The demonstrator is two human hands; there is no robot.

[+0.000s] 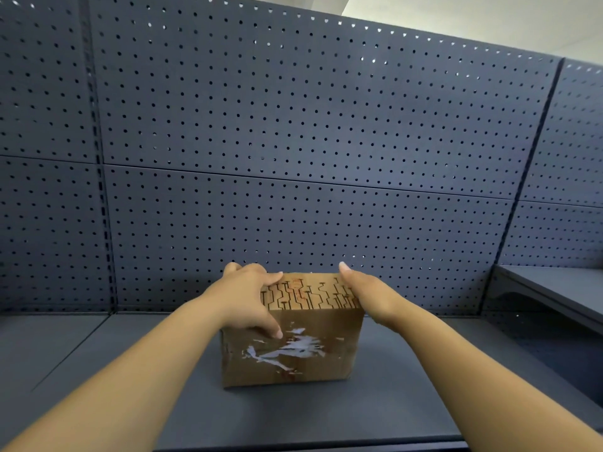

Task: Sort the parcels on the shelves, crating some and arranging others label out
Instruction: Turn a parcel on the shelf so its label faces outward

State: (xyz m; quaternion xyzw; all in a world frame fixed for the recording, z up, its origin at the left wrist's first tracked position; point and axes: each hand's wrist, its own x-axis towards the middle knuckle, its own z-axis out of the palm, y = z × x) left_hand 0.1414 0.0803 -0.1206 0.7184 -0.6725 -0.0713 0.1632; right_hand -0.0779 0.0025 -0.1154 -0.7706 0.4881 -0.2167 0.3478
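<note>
Hands on a single box, head view. The left hand [248, 298] grips the box [310, 353] at its upper left corner: the thumb [272, 331] lies on the front face and the fingers curl over the top toward the rear. The right hand [365, 295] presses against the upper right edge with fingers held straight and pointing toward the back; its thumb cannot be made out. With one hand on each side, the box is clamped from opposite ends, a hold that probably serves for turning or lifting it without letting it tip.

The box is brown cardboard and stands on its base on the dark shelf [408, 386], about midway across the width and set back from the front edge. Whether its rear touches the back panel [293, 125] is hidden. A black line pattern [310, 295] covers its top face. The front face carries only white torn scraps [290, 350], and no readable label shows there. Judged from this, the sorting step is undecided: the box may need rotating to bring a labelled face outward, or it may go to a crate. No crate is in view.

Behind the shelf rises the perforated back panel. At the right edge a second, higher shelf [554, 288] adjoins the corner.
</note>
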